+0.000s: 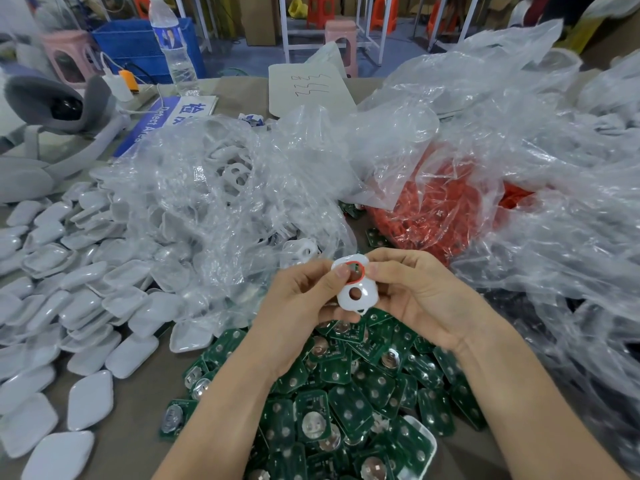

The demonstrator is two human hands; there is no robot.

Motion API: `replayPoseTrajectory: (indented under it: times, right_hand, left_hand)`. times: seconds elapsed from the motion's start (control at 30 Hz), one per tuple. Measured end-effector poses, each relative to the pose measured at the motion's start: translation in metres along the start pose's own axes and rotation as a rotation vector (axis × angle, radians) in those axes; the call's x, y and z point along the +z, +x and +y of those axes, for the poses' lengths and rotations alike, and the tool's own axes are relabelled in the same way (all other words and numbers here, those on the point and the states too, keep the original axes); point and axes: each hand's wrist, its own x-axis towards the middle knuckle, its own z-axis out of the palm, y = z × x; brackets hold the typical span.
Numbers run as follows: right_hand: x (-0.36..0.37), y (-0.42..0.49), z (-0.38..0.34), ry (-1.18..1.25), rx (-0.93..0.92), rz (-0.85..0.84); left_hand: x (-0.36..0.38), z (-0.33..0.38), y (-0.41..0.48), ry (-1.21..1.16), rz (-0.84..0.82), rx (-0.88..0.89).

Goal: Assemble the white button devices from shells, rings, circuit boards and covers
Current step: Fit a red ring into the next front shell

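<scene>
- The left hand [301,306] and right hand [415,292] each pinched the white shell [367,295], pressing beside its red ring [354,281].
- The shell's long axis ran 12 to 6; the circuit boards [346,386] lay at 6 o'clock, equally near both.

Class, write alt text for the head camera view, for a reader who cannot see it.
The left hand and right hand hold a white shell with a red ring in its upper hole, above a pile of green circuit boards. White covers lie spread at the left; clear plastic bags of white shells and red rings lie behind.
</scene>
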Motion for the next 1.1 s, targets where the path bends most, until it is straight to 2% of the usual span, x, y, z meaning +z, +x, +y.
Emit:
replayPoseTrajectory:
  times: [0.13,0.23,0.37,0.63,1.1]
  right_hand:
    - [0.001,0.0,0.0,0.032,0.02,-0.012]
    - [0.0,0.002,0.002,0.054,0.028,-0.011]
    - [-0.001,0.004,0.002,0.066,0.03,-0.008]
    - [-0.006,0.006,0.004,0.043,0.064,-0.011]
    - [-0.006,0.007,0.006,-0.054,0.1,-0.045]
  left_hand:
    - [0.005,-0.001,-0.002,0.06,0.035,0.028]
    - [0.008,-0.001,-0.003,0.199,0.121,0.155]
    - [0.009,-0.003,-0.004,0.398,0.142,0.27]
    - [0.01,-0.007,-0.003,0.547,0.221,0.348]
    - [0.01,-0.014,-0.003,0.677,0.195,0.365]
